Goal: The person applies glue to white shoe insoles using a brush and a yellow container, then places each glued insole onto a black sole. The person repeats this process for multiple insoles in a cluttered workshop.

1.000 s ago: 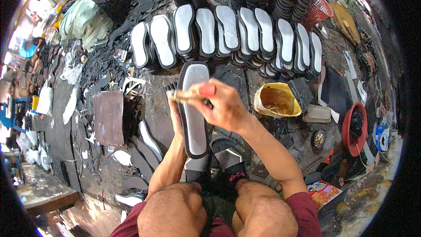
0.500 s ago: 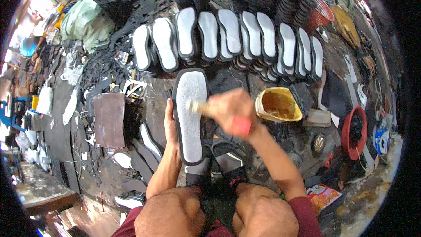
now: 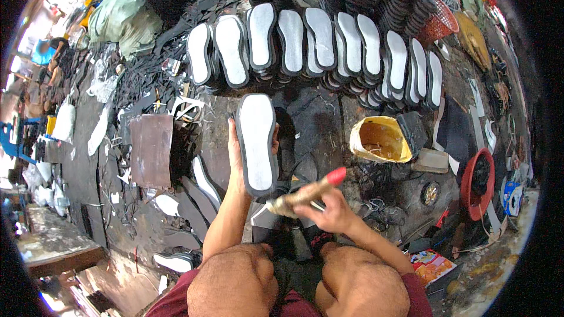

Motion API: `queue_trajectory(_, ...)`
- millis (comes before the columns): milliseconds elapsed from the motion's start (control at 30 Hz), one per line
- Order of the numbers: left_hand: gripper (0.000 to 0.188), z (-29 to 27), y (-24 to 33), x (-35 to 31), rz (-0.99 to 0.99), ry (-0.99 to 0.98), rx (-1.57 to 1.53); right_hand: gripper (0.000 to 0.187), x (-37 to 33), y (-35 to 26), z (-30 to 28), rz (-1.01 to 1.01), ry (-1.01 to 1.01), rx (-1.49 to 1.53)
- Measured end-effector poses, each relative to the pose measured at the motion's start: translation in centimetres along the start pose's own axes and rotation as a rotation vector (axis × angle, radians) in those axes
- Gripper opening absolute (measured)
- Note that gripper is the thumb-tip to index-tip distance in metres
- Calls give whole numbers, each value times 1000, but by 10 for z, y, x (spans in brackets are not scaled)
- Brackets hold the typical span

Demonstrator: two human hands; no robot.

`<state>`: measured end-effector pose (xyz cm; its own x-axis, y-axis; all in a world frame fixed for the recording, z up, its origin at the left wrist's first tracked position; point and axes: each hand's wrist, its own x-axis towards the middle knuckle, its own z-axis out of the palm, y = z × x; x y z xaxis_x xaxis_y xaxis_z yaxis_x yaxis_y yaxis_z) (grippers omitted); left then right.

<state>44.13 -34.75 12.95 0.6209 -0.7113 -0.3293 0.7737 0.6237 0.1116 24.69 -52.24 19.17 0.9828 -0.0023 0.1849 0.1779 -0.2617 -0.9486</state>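
In the head view, the left hand has its grip closed around a long shoe sole, black-edged with a pale grey face, held upright above the floor. The right hand has its grip wrapped round a brush with a red-tipped handle, just below the sole. A yellow glue pot sits to the right. Ten matching soles line the floor's far edge.

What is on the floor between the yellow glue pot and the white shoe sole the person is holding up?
In the head view, only dark, stained floor lies between the yellow glue pot and the white shoe sole held in the left hand; nothing stands there.
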Motion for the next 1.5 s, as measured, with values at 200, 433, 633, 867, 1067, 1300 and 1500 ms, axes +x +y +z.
queue_trajectory(200,106,15,-27,20,26,160,167,35,-64,21,-81,317,706,18)
queue_trajectory(433,116,111,29,135,112,26,518,34,-92,18,-112,344,862,-2)
queue_trajectory(633,43,34,61,91,902,596,1023,29,-114,22,-137,252,894,-263)
queue_trajectory(867,69,-116,25,16,634,878,1386,23,-10,84,-175,342,617,-739)
queue_trajectory(1067,77,-91,46,8,505,684,1042,32,-3,100,-176,496,609,-812)
queue_trajectory(1300,97,-7,36,-25,346,67,451,29,-71,31,-158,801,650,-697)
queue_trajectory(1500,91,50,-6,12,230,102,21,23,-146,61,-153,745,558,-1137)
